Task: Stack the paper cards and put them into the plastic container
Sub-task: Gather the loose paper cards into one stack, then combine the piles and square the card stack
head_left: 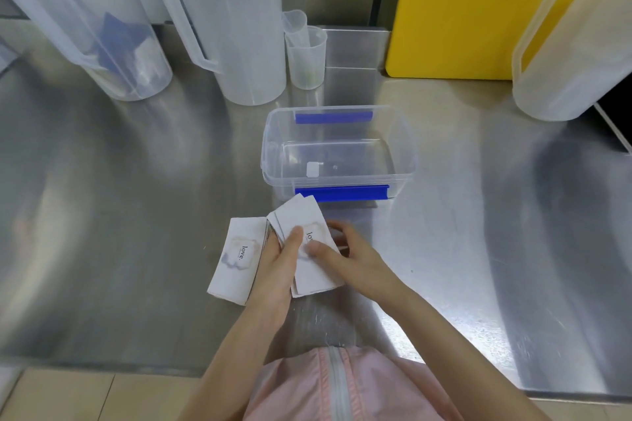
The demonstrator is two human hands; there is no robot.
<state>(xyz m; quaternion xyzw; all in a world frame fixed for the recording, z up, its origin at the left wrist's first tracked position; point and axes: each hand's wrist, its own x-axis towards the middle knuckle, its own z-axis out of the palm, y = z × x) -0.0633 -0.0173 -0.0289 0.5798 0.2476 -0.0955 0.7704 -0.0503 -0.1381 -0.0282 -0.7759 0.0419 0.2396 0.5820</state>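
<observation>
A fanned bunch of white paper cards (301, 215) printed "love." is held just above the steel counter, near its front edge. My left hand (280, 270) grips the bunch from below with the thumb on top. My right hand (345, 251) pinches the top card, thumb on its face and fingers behind. One card (237, 260) sticks out to the left of my left hand. The clear plastic container (270, 161) with blue clips stands open just beyond the cards; only a small white label shows on its bottom.
Two large translucent jugs (239, 27) and small measuring cups (306, 58) stand at the back left. A yellow board (461, 10) leans at the back right beside another jug (564, 55). A dark object (615, 113) lies at the right edge.
</observation>
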